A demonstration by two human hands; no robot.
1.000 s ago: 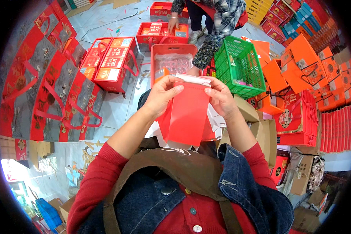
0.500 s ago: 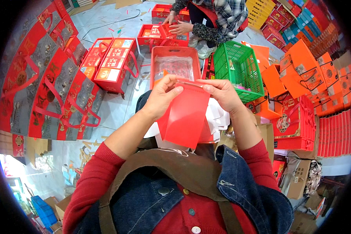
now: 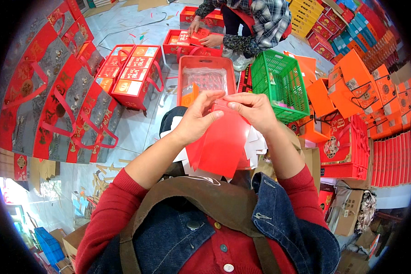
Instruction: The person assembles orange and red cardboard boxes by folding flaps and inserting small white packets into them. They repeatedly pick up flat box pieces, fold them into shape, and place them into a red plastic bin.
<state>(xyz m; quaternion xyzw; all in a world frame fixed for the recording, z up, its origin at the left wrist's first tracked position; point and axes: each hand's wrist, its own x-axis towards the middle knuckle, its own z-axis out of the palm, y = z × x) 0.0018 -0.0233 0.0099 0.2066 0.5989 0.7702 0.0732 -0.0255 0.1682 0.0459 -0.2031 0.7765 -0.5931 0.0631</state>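
Note:
A glossy red card sheet (image 3: pixel 224 142) hangs in front of my chest, pinched at its top edge by both hands. My left hand (image 3: pixel 197 115) grips the upper left corner between thumb and fingers. On the other corner, my right hand (image 3: pixel 255 109) is closed, its fingertips pressing along a narrow folded strip at the top. More red card lies under the sheet at its left side. White paper pieces (image 3: pixel 256 147) stick out beneath it on my lap. An orange piece (image 3: pixel 190 97) stands just past my left fingers, in a red plastic bin (image 3: pixel 183 68).
A green crate (image 3: pixel 281 84) stands right of the bin. Red gift boxes (image 3: pixel 131 73) and large red-grey bags (image 3: pixel 55 105) fill the left. Orange boxes (image 3: pixel 347 93) are piled right. Ahead, a person's hands (image 3: pixel 210 40) handle a red box (image 3: pixel 173 41).
My right hand has shifted left along the sheet's top edge, closer to my left hand. The sheet's lower end has swung slightly right. The other person's hands have moved slightly.

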